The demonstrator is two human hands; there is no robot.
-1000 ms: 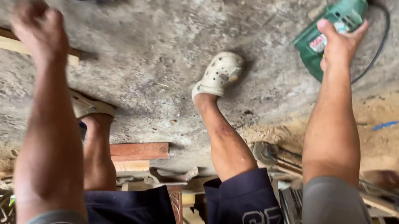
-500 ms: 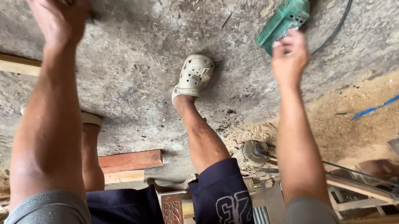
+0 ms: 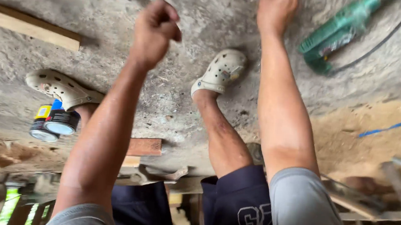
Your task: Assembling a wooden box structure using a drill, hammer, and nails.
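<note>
The left hand (image 3: 155, 29) is at the top middle of the frame, and the right hand (image 3: 276, 9) is to its right at the top edge. The tool (image 3: 340, 32) lies on the floor (image 3: 118, 74) at the upper right. A plank (image 3: 28, 24) lies upper left. A can (image 3: 54, 122) sits low left, beside a shoe (image 3: 61, 87). Another shoe (image 3: 222, 71) is between the arms.

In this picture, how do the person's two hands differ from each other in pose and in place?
The left hand is closed into a loose fist, while the right hand looks flatter and runs off the top edge. The left hand is above bare concrete floor; the right hand is nearer the green power tool, but not touching it. Both are bare, held out in front on outstretched arms, and neither plainly holds anything.
</note>
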